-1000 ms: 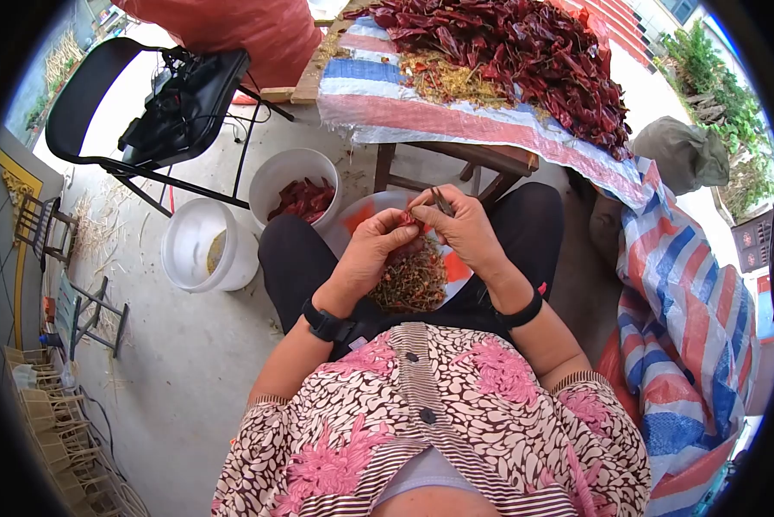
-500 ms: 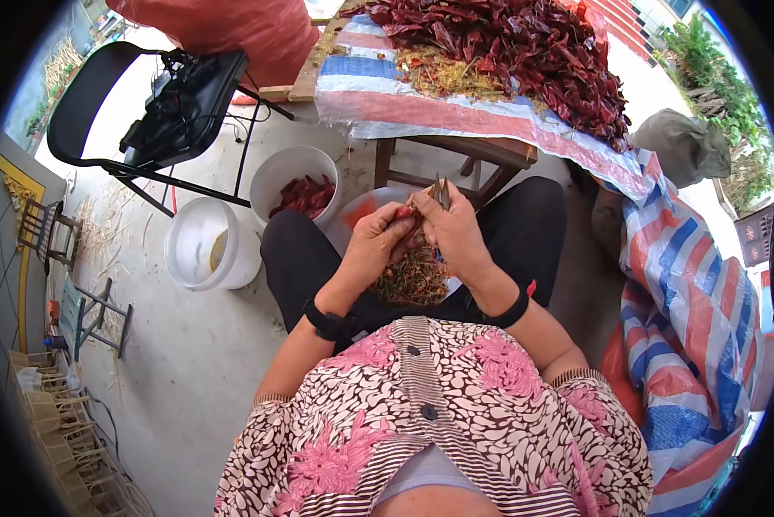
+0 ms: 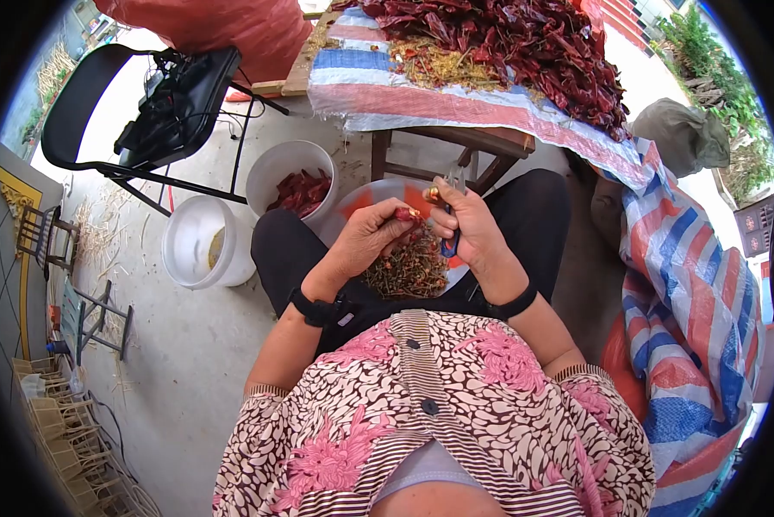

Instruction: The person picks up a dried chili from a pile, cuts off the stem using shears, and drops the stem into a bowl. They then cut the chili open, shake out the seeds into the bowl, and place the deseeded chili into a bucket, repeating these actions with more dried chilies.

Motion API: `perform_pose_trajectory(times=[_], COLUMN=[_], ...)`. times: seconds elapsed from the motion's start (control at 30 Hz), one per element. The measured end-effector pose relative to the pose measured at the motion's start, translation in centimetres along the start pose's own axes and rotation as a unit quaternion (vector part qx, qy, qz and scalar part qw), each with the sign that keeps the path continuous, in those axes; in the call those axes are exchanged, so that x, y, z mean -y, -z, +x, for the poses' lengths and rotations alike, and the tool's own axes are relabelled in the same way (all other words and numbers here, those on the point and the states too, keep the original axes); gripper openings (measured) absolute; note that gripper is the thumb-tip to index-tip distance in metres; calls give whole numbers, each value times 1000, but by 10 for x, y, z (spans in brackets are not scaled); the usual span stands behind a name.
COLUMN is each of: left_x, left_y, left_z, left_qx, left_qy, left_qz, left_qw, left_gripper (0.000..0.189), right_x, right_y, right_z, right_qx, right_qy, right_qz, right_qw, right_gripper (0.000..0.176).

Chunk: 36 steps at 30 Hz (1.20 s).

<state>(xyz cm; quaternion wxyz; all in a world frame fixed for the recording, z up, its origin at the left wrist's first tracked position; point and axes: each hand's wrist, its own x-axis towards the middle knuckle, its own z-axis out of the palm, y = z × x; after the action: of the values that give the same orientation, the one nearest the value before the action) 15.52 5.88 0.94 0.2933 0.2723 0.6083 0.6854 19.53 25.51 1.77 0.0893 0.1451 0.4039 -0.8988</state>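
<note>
My left hand (image 3: pixel 371 233) is closed around a dried red chili pepper (image 3: pixel 407 214), whose pale end sticks out between thumb and fingers. In my right hand (image 3: pixel 473 226) is a pair of hand shears (image 3: pixel 450 245) with dark blue handles, its metal blades pointing up and away from me. A small reddish-yellow bit shows at my right fingertips. The hands are a short gap apart, above a basin (image 3: pixel 458 274) between my knees. Cut stems and scraps (image 3: pixel 404 274) are heaped in it.
A pile of dried chilies (image 3: pixel 508 52) lies on a striped tarp (image 3: pixel 378 102) over a wooden table. To my left stand a white bucket (image 3: pixel 251 183) of red chilies and another white bucket (image 3: pixel 177 250). A black folding chair (image 3: pixel 77 112) stands beyond them.
My hands have come apart, the left moving slightly left and the right slightly right and down. The chili's pale end and the shears' handle now show.
</note>
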Motion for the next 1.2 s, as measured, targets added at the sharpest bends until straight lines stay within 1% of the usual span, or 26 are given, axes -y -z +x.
perform_pose_trajectory(times=[0.03,0.07,0.13,0.17,0.2,0.23,0.27,0.3,0.33,0.4,0.43,0.47,0.5,0.53,0.6,0.63,0.67,0.7,0.73,0.77,0.83,0.93,1.03,1.07,1.17,1.2], left_x=[0,0,5,6,5,3,13,19,17,25,40,39,39,41,61,81,96,114,121,122,129,140,126,123,107,100], left_y=[2,3,10,16,19,28,44,60,74,109,136,142,143,144,147,149,146,143,131,120,115,118,116,117,113,111], left_z=[0,-1,0,6,8,11,17,23,26,34,38,39,44,47,54,59,64,67,67,69,68,66,59,56,47,45], left_qx=[-18,-36,-79,-96,-141,-177,-219,-255,-294,-357,-367,-383,-406,-394,-364,-347,-327,-313,-302,-294,-246,-197,-191,-194,-210,-205], left_qy=[-7,-12,-83,-123,-126,-100,-129,-123,-107,-102,-87,-34,19,-5,-23,-17,3,-8,-20,25,48,81,147,139,143,149], left_qz=[15,30,109,149,149,201,235,222,263,310,396,530,568,541,465,414,417,409,372,339,320,277,165,156,121,104], left_qw=[1000,999,987,977,971,958,938,933,913,875,837,755,716,743,806,841,848,857,878,893,914,937,956,958,960,962], left_gripper=[13,13,16,18,23,23,22,22,23,25,43,65,76,75,72,71,67,62,57,53,51,50,50,48,44,42], right_x=[-1,0,-23,-27,-21,-23,-20,-15,-8,21,38,54,72,92,134,155,175,194,214,230,258,280,284,285,278,273], right_y=[-2,2,27,37,24,24,27,26,25,20,14,18,25,33,59,77,101,118,127,148,167,179,205,217,207,206], right_z=[-3,-7,10,16,4,3,2,1,-2,-8,-14,-15,-14,-10,1,11,25,35,42,56,78,105,132,139,135,136], right_qx=[-37,-36,-33,-34,-97,-99,-69,-35,-9,-4,-8,-44,-79,-129,-213,-272,-317,-367,-396,-423,-473,-496,-481,-477,-518,-512], right_qy=[40,59,160,213,238,225,240,210,163,139,134,147,160,183,237,232,268,260,246,271,263,258,236,244,282,347], right_qz=[-70,-120,-312,-404,-554,-577,-596,-618,-591,-576,-561,-590,-617,-669,-669,-669,-688,-693,-700,-696,-688,-679,-647,-643,-553,-519], right_qw=[996,990,936,889,792,779,763,757,790,806,817,793,767,709,672,652,596,563,541,514,483,477,542,547,589,590], right_gripper=[20,23,26,27,34,37,37,32,26,26,28,30,32,33,29,25,22,23,27,30,32,32,30,26,22,18])
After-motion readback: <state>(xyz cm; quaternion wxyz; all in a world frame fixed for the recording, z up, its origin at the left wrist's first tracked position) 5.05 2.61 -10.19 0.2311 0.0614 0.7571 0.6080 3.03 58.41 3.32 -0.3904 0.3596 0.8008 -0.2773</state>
